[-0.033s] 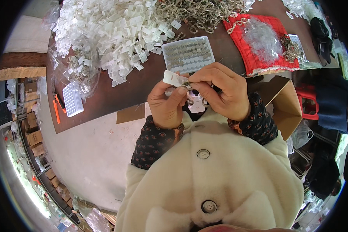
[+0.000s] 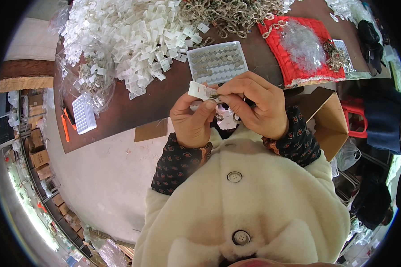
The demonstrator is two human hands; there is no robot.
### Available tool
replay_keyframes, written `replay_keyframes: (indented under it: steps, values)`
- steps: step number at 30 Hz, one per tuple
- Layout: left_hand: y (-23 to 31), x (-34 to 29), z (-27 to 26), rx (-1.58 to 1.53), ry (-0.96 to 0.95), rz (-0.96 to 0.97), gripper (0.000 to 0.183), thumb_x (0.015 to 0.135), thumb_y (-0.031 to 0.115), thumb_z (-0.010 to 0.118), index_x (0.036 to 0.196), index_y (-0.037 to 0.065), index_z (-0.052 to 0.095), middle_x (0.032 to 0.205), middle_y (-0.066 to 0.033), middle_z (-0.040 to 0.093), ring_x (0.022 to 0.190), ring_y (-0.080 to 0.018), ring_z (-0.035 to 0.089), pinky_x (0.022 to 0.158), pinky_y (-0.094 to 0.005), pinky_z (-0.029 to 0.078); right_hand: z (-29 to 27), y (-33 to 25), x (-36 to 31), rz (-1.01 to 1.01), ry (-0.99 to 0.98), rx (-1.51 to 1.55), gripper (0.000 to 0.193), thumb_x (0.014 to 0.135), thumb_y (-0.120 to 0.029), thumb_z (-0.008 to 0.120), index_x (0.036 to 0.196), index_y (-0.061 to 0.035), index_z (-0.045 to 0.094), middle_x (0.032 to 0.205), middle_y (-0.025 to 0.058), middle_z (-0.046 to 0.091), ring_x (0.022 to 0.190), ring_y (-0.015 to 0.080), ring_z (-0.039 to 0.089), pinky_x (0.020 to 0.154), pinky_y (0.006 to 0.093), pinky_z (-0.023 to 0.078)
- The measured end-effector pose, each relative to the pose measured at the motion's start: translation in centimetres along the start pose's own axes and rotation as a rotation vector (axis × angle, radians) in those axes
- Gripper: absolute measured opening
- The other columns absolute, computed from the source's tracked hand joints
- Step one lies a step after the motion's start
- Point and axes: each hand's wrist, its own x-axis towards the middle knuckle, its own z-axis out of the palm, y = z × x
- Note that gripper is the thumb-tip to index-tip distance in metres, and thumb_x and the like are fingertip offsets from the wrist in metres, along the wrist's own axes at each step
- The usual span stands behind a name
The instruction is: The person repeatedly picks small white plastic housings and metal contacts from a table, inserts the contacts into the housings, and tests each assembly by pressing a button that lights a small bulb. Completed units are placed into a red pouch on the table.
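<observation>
In front of my chest, my left hand (image 2: 192,119) pinches a small white plastic case (image 2: 198,90) between thumb and fingers. My right hand (image 2: 258,104) is closed at the case's right end, thumb and forefinger pressed together there. A tiny dark greenish part shows between the fingertips; its kind is too small to tell. Loops of thin clear wire (image 2: 236,119) dangle under my right hand. Just beyond my hands on the table lies a white tray (image 2: 240,48) with rows of round silvery button cells; its nearer rows look paler.
A large heap of white plastic cases (image 2: 142,40) covers the table's far left, beside coiled wire bundles (image 2: 236,15). At right lies a red cloth (image 2: 272,42) bearing clear plastic bits. Orange-handled pliers (image 2: 66,124) and white trays (image 2: 84,116) sit left. A cardboard box (image 2: 332,120) stands right.
</observation>
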Motion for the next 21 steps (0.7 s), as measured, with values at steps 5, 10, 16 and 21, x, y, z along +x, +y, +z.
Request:
replay_keyframes:
  steps: [5, 10, 16, 21]
  values:
    - [0.16, -0.09, -0.11, 0.027, -0.008, 0.031, 0.036, 0.085, 0.001, 0.073, 0.12, 0.0, 0.064, 0.104, -0.0122, 0.069, 0.064, -0.0101, 0.054, 0.052, -0.0226, 0.042, 0.12, -0.45, -0.06, 0.065, -0.043, 0.045, 0.015, 0.086, 0.005, 0.07, 0.1, 0.0003, 0.067, 0.091, 0.009, 0.067, 0.072, 0.0124, 0.064, 0.065, 0.0238, 0.05]
    - [0.25, -0.22, -0.44, 0.033, 0.003, 0.047, 0.039, 0.083, 0.002, 0.076, 0.12, 0.0, 0.064, 0.1, -0.0108, 0.069, 0.064, -0.0099, 0.054, 0.05, -0.022, 0.041, 0.08, -0.67, 0.12, 0.132, -0.081, 0.156, 0.016, 0.086, 0.006, 0.069, 0.101, 0.0003, 0.069, 0.089, 0.0085, 0.067, 0.074, 0.0109, 0.064, 0.064, 0.0225, 0.049]
    - [0.26, -0.08, -0.92, 0.048, -0.08, 0.11, 0.039, 0.082, 0.003, 0.077, 0.119, 0.0, 0.064, 0.097, -0.0089, 0.068, 0.065, -0.0096, 0.055, 0.05, -0.0211, 0.041, 0.03, -0.67, 0.23, 0.121, -0.074, 0.101, 0.019, 0.083, 0.003, 0.071, 0.101, -0.0053, 0.072, 0.082, 0.0082, 0.065, 0.07, 0.0196, 0.063, 0.061, 0.0282, 0.049]
    - [0.08, -0.16, -0.76, 0.047, -0.011, 0.143, 0.037, 0.082, 0.004, 0.077, 0.116, 0.0, 0.064, 0.095, -0.0078, 0.068, 0.065, -0.009, 0.055, 0.049, -0.0211, 0.041, -0.09, -0.98, 0.13, 0.148, -0.133, 0.16, 0.021, 0.088, 0.006, 0.067, 0.107, -0.0003, 0.072, 0.089, 0.0062, 0.064, 0.071, 0.009, 0.061, 0.062, 0.0216, 0.047]
